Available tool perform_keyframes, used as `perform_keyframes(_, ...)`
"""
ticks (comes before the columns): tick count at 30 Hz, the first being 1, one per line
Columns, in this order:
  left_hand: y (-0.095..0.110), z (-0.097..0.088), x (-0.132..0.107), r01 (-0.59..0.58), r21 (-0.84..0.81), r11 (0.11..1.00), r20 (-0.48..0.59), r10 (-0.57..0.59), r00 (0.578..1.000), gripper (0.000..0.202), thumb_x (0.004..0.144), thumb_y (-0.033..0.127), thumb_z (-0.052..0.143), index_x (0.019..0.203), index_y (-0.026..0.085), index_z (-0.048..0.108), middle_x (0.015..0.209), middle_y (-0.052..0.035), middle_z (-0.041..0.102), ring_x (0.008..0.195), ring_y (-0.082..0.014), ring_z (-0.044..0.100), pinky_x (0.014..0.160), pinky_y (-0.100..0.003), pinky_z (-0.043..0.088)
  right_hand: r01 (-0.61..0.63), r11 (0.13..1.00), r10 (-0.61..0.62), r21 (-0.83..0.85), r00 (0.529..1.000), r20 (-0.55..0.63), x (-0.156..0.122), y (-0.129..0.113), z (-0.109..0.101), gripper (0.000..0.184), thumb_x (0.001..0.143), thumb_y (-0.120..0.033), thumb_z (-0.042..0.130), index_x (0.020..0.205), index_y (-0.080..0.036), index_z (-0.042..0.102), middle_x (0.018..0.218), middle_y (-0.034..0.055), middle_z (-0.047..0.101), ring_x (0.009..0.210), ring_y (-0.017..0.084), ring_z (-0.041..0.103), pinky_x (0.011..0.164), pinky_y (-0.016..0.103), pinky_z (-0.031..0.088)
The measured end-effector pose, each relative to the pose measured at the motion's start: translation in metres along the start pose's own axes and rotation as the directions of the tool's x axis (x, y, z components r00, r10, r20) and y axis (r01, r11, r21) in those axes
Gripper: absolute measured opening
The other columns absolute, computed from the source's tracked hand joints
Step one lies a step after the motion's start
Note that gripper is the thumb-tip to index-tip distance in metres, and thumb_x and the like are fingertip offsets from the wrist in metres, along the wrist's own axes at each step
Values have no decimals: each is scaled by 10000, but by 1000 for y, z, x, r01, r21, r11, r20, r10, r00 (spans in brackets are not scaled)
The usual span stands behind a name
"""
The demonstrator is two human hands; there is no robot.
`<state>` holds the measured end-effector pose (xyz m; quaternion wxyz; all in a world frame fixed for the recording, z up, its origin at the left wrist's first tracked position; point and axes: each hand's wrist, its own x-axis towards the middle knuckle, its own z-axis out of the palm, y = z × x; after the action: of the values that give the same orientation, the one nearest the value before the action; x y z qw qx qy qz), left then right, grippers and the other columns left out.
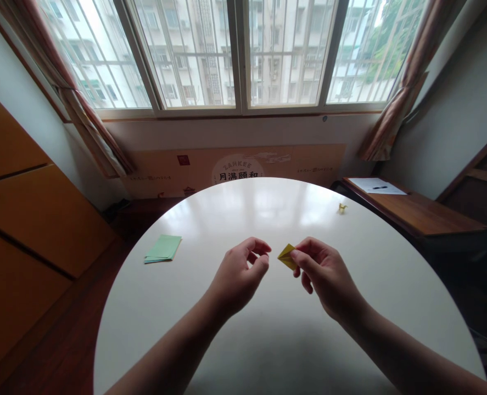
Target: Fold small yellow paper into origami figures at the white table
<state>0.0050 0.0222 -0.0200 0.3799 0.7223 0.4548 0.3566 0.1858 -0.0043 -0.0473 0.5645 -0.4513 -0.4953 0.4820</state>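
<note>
Watching this from my end through the head view, I've got a round white desk (251,351) under both hands, pretty glossy, with window light smeared over the part beyond them. Left of the left hand (239,274) and a bit farther out, there's a little stack of green paper (163,248). Past the right hand (325,271) and off to its right, a tiny yellow figure (342,208) sits near the rim, too small for me to make out properly. Farther out that way is a brown wooden side table (436,214) with a white sheet (360,184) and a dark pen (379,187) on it.

Room-wise: a barred window (242,66) straight ahead of the hands, tied-back curtains (385,137) at both sides, a printed orange panel (152,159) below it, and an orange cabinet (37,219) way out to the left.

Now the yellow folded paper (285,257): it's up between my two hands, pinched by thumb and fingers of the right. Its sharp tip points left, right at the left hand, just short of touching. Creases run from that tip back toward the right thumb, so the long axis looks roughly crosswise, but the thumb covers the other end. The left hand is released, loosely curled, thumb and fingertips apart.
</note>
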Motion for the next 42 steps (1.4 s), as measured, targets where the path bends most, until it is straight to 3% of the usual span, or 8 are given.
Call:
perform_keyframes(4, 6, 5, -4, 18, -66, 998, 124, -10, 992, 190, 860, 324, 593, 866, 158, 686, 807, -52, 676, 695, -163, 596, 506, -212, 464, -56, 998, 55, 22, 996, 65, -1, 1, 3, 237, 849, -380, 685, 756, -179, 600, 608, -26, 573, 441, 78, 429, 351, 175, 295)
perform_keyframes(8, 6, 12, -5, 99, -169, 981, 143, -75, 987, 260, 843, 382, 624, 763, 139, 670, 673, -33, 614, 586, -140, 546, 441, -208, 459, -92, 996, 91, 4, 992, 90, -1, -1, 4, 252, 836, -412, 700, 788, -180, 613, 625, -22, 572, 464, 88, 441, 347, 172, 292)
perform_keyframes(17, 3, 14, -2, 235, -295, 926, 173, -190, 966, 248, 763, 364, 685, 730, 118, 683, 625, -29, 588, 558, -127, 518, 443, -204, 428, -143, 989, 137, 33, 982, 127, 2, -8, 0, 280, 836, -434, 687, 809, -155, 676, 688, 27, 609, 563, 119, 501, 359, 163, 293)
perform_keyframes(22, 6, 14, -1, 314, -444, 839, 125, -289, 949, 275, 744, 399, 718, 762, 125, 696, 772, -65, 650, 603, -122, 511, 447, -194, 423, -139, 988, 132, 64, 986, 97, 6, -10, -3, 448, 891, -570, 565, 998, -151, 684, 833, 74, 644, 618, 144, 547, 340, 160, 302)
perform_keyframes(27, 5, 15, -3, 359, -543, 759, 131, -346, 929, 305, 743, 422, 738, 793, 122, 715, 832, -79, 654, 616, -110, 495, 469, -189, 414, -87, 996, 90, -25, 988, 126, 4, -6, 0, 362, 818, -491, 710, 972, -166, 673, 774, 33, 616, 609, 129, 521, 352, 154, 324)
perform_keyframes(33, 3, 15, -3, 371, -409, 834, 227, -301, 926, 301, 770, 423, 704, 771, 122, 712, 853, -92, 670, 669, -141, 539, 468, -190, 413, -88, 996, 89, -19, 991, 102, 3, -3, 1, 268, 848, -429, 681, 854, -161, 666, 663, 0, 574, 513, 100, 466, 353, 166, 304)
perform_keyframes(38, 5, 4, 1, 219, -381, 898, 112, -191, 975, 360, 786, 435, 694, 968, 125, 699, 847, -86, 693, 706, -165, 584, 480, -206, 463, -129, 992, 127, 2, 983, 133, 3, -5, 0, 245, 829, -393, 689, 775, -161, 631, 702, 14, 613, 545, 118, 547, 339, 153, 315)
perform_keyframes(42, 7, 1, 1, 214, -368, 905, 121, -181, 976, 282, 785, 378, 698, 857, 105, 696, 745, -80, 699, 600, -133, 562, 444, -189, 434, -168, 986, 162, 16, 969, 186, 0, -7, 3, 256, 815, -393, 706, 775, -147, 651, 761, 31, 649, 542, 112, 575, 335, 146, 319)
